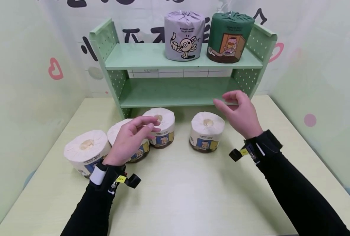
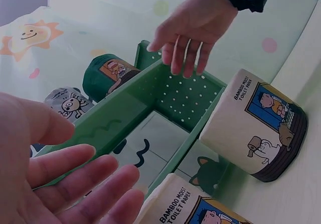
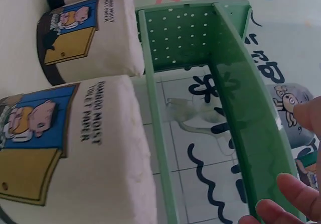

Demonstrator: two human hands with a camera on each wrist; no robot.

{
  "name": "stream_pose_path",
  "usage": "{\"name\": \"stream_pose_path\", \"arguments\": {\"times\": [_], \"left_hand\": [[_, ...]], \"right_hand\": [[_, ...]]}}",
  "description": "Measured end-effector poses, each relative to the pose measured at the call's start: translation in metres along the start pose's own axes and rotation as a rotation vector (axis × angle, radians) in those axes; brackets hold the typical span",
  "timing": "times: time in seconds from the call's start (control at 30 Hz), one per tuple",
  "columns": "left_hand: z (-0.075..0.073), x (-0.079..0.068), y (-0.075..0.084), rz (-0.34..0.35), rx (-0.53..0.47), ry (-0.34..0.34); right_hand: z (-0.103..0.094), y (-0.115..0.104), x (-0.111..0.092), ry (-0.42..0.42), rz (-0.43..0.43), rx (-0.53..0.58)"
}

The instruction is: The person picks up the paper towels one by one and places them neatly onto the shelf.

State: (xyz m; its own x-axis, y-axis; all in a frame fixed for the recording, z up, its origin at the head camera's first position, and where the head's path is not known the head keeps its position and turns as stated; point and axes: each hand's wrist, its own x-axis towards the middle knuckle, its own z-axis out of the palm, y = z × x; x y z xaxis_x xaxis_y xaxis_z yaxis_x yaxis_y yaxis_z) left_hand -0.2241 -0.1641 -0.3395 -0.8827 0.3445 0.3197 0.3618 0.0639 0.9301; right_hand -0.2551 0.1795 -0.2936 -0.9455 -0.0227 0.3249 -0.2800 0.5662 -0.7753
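Pale green desk (image 1: 175, 196) carries 4 cream toilet paper rolls (image 1: 206, 131) before a green shelf (image 1: 175, 91). Left hand (image 1: 130, 139) hovers loosely spread over the second roll (image 1: 119, 131), holding nothing. Right hand (image 1: 241, 113) hangs relaxed and empty beside the rightmost roll.

The head view looks down and forward over the table (image 1: 175, 196) at the shelf (image 1: 178, 60). Both wrist views sit low and close, tilted sideways, facing the shelf (image 2: 165, 108) and rolls (image 3: 70, 148); all three share these.
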Motion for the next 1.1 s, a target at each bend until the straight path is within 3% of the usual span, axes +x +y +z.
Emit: {"name": "stream_pose_path", "arguments": {"times": [0.4, 0.7, 0.9, 1.1], "left_hand": [[0.009, -0.003, 0.030, -0.033, 0.025, 0.001], [0.001, -0.001, 0.004, -0.018, 0.008, 0.001], [0.000, 0.000, -0.001, -0.007, 0.017, 0.000], [0.001, 0.000, 0.001, -0.017, 0.024, 0.007]], "right_hand": [[0.017, 0.058, -0.031, -0.175, 0.118, 0.109], [0.039, 0.089, -0.040, -0.344, 0.218, 0.217], [0.049, 0.096, -0.040, -0.364, 0.207, 0.279], [0.055, 0.097, -0.041, -0.342, 0.171, 0.240]]}}
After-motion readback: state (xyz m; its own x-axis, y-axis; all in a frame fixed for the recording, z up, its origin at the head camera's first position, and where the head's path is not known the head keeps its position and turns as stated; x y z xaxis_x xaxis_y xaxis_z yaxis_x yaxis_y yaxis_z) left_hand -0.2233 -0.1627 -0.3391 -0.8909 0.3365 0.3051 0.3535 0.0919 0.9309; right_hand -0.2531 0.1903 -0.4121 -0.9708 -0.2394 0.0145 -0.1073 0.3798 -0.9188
